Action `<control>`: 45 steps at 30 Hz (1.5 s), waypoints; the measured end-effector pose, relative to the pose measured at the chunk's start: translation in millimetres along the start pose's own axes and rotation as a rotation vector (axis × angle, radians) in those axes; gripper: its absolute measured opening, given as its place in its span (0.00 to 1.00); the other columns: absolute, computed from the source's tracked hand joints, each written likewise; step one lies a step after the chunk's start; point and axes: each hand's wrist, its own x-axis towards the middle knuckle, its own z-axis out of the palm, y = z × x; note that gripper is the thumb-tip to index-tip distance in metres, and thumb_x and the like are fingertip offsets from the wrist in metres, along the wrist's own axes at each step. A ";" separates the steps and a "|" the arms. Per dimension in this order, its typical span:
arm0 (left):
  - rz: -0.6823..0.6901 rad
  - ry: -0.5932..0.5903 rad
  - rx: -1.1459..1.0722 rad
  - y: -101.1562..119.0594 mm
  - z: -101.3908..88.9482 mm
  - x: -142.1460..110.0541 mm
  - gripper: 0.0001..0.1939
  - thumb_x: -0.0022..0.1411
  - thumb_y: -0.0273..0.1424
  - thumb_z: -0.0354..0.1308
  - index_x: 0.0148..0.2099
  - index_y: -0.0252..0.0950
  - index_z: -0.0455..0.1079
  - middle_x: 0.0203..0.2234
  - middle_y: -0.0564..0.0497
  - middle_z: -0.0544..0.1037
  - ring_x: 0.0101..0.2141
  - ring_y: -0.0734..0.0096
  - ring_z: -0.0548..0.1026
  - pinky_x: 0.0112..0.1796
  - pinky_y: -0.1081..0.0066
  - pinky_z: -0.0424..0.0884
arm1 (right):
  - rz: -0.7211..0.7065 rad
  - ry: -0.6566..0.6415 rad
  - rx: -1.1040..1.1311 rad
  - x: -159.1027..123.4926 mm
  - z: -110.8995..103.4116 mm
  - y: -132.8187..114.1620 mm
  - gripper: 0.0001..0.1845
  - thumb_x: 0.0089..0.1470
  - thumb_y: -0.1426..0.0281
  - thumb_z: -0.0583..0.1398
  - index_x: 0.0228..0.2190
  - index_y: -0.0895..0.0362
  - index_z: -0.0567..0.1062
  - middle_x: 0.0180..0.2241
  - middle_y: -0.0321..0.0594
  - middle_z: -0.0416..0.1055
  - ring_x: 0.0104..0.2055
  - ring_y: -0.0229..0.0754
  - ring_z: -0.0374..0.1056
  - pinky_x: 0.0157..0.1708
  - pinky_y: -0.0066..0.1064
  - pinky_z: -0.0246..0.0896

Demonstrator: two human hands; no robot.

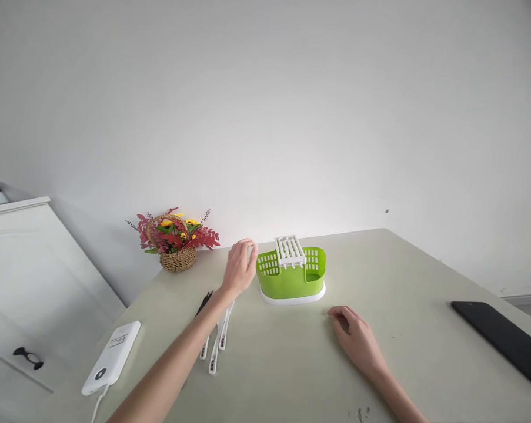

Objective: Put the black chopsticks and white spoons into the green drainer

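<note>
A green basket [287,288] with grid-patterned sides stands upright on a white base tray [292,301]. Across its middle sits a white slatted rack [290,251] with small hooks along the front. My left hand [240,267] is raised just left of the basket, fingers loosely bent and thumb apart, with nothing visible in it. On the tabletop to the right of the basket rests my right hand [356,336], loosely curled and holding nothing I can see. Several white-handled spoons or similar utensils [213,359] and black chopsticks [209,295] lie partly hidden under my left forearm.
A wicker basket of artificial flowers [177,258] stands at the table's back left. A white power bank [112,359] with a cable lies at the left edge, a black flat object [503,341] at the right. A white cabinet [36,282] stands left of the table [283,364].
</note>
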 end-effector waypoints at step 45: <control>-0.069 -0.128 0.469 -96.5 -27.0 -12.9 0.26 0.74 0.39 0.43 0.68 0.34 0.61 0.64 0.39 0.69 0.64 0.53 0.65 0.56 0.56 0.67 | 0.030 -0.026 0.021 -0.9 -1.1 1.8 0.14 0.58 0.61 0.52 0.38 0.51 0.75 0.43 0.41 0.78 0.43 0.46 0.73 0.44 0.36 0.66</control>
